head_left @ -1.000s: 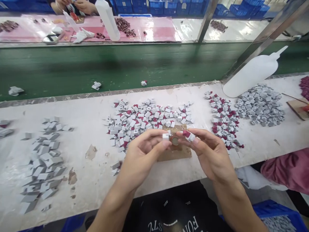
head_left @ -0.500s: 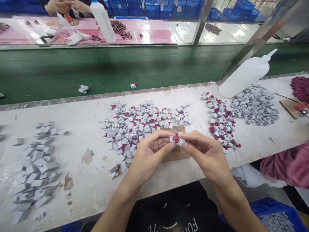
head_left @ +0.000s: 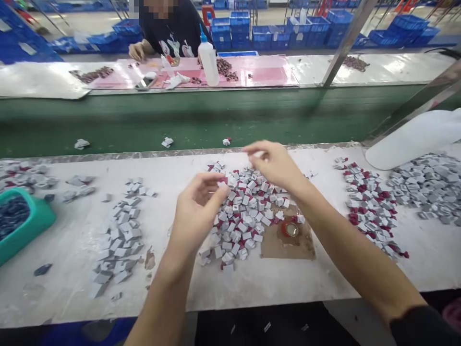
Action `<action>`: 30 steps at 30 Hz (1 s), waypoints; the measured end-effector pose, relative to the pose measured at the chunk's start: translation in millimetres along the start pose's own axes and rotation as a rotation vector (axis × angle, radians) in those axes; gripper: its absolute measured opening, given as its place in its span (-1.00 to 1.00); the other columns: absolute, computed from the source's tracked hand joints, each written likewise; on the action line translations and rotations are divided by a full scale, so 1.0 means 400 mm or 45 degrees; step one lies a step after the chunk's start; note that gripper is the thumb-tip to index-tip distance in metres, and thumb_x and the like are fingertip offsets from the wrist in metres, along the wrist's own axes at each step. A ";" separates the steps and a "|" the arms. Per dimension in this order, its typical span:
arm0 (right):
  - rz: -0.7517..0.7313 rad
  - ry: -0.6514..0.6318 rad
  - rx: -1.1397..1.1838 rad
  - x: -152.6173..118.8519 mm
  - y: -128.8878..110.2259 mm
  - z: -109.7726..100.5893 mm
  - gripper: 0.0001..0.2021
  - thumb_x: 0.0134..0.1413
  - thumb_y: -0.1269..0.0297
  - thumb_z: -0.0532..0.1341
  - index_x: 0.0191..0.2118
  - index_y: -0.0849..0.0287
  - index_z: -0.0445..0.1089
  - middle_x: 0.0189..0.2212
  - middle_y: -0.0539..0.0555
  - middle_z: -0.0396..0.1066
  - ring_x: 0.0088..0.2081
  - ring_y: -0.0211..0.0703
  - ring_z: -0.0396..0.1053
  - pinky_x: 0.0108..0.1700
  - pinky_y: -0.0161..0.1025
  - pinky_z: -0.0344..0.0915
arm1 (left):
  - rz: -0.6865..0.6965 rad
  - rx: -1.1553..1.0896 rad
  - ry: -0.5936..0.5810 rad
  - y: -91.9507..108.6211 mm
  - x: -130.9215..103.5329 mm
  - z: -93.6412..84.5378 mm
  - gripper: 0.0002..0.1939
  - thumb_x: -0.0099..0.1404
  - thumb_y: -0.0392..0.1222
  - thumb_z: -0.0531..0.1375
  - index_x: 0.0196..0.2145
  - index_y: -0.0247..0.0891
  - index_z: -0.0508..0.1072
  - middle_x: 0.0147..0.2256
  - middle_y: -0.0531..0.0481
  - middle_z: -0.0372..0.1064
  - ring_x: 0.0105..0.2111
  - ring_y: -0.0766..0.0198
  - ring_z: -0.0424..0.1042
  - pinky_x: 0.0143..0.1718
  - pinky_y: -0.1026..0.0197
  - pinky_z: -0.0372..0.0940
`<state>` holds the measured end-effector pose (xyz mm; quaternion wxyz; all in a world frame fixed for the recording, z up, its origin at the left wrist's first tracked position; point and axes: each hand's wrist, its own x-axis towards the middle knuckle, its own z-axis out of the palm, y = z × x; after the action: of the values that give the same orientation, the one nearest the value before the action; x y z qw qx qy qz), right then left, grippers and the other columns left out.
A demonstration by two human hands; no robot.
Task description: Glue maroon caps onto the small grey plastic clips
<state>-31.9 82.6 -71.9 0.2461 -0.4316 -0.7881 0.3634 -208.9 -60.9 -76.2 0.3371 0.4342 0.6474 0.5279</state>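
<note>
My left hand point(head_left: 198, 204) is over the left edge of a pile of small grey and maroon plastic pieces point(head_left: 245, 216). Its thumb and forefinger close on a small grey-and-maroon piece point(head_left: 224, 180), mostly covered by the fingers. My right hand point(head_left: 275, 161) hovers over the back of that pile, near the green belt point(head_left: 144, 122). Its fingers are loosely curled, thumb and forefinger apart, and nothing shows between them. Under my right forearm lies a brown board point(head_left: 273, 247) with a round red-rimmed metal piece point(head_left: 290, 229) on it.
Grey blocks point(head_left: 124, 235) lie to the left, beside a green tray point(head_left: 39, 216) of dark pieces. On the right are another grey-and-maroon pile point(head_left: 370, 206), grey parts point(head_left: 428, 185) and a white bottle point(head_left: 406, 137). Across the belt sits a person point(head_left: 173, 33) at a pink-covered table.
My hands were together over the board, holding a grey-and-maroon piece. They have separated and moved to the pile, the right one farther forward. The view has turned left and tilted up.
</note>
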 end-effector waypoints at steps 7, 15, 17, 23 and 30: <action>-0.041 -0.136 -0.179 0.358 -0.021 0.170 -0.63 0.55 0.17 0.44 0.32 0.12 0.57 0.37 0.24 0.54 0.29 0.17 0.57 0.33 0.24 0.57 | 0.028 0.160 0.189 -0.029 0.179 0.005 -0.79 0.34 -0.17 0.39 -0.09 -0.23 0.58 -0.07 -0.16 0.68 -0.07 0.08 0.66 0.04 0.06 0.58; 0.193 0.041 -0.144 0.151 0.046 -0.043 -0.75 0.40 0.51 0.40 0.10 0.27 0.73 0.13 0.32 0.75 0.11 0.16 0.72 0.24 0.10 0.64 | -0.154 0.442 -0.043 -0.060 0.441 0.114 -0.68 0.59 -0.08 0.42 0.18 -0.29 0.61 0.15 -0.20 0.61 0.10 0.02 0.65 0.16 -0.13 0.62; 0.247 0.046 -0.111 0.016 0.070 -0.101 -0.78 0.39 0.42 0.41 0.06 0.22 0.77 0.01 0.27 0.80 -0.05 0.16 0.77 0.08 0.07 0.71 | -0.225 0.507 -0.146 -0.069 0.499 0.157 -0.57 0.62 0.01 0.39 0.29 -0.25 0.58 0.23 -0.22 0.58 0.12 -0.01 0.64 0.15 -0.16 0.64; 0.282 0.265 0.180 -0.378 0.126 -0.127 -0.66 0.31 -0.16 0.52 -0.06 -0.04 0.85 -0.08 0.17 0.80 -0.15 0.15 0.79 -0.14 -0.12 0.77 | -0.244 0.765 -0.206 -0.062 0.554 0.212 -0.55 0.62 0.02 0.39 0.32 -0.22 0.57 0.28 -0.24 0.55 0.17 -0.04 0.63 0.20 -0.18 0.62; 0.539 0.453 0.234 -0.600 0.180 -0.074 -0.63 0.16 -0.19 0.60 -0.05 -0.09 0.85 -0.11 0.10 0.83 -0.19 0.18 0.83 -0.22 -0.26 0.78 | 0.039 1.059 0.023 -0.022 0.299 0.025 -0.64 0.57 -0.30 0.26 0.25 -0.21 0.62 0.20 -0.26 0.58 0.31 -0.11 0.50 0.46 -0.16 0.36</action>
<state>146.4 -86.8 -128.0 0.3372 -0.6194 -0.5886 0.3952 -249.2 52.3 -84.2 0.1195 0.5382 0.8020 0.2299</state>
